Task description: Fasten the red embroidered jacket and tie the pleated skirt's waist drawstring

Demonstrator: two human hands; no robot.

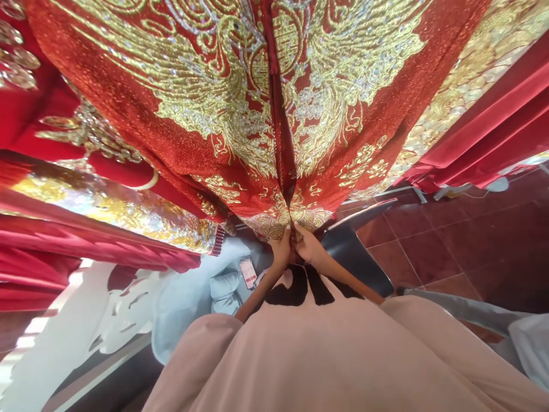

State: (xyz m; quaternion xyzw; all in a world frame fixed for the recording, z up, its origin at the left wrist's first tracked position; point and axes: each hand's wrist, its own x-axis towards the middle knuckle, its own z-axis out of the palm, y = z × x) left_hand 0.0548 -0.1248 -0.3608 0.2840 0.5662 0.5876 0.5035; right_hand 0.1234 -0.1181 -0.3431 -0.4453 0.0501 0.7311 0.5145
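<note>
A red garment (240,97) with dense gold embroidery hangs in front of me and fills the upper view. A dark red seam or opening (281,131) runs down its middle. Both my hands meet at its lower hem. My left hand (281,252) is closed, pinching the hem just left of the seam. My right hand (307,246) is closed on the hem just right of it. The two hands touch each other. My forearms come up from my beige shirt (326,355).
More red and gold garments hang at the left (55,131) and right (493,114). A dark chair (355,252) stands under the hem. Pale blue cloth with a tag (249,273) lies at lower left. Reddish floor tiles (450,240) spread to the right.
</note>
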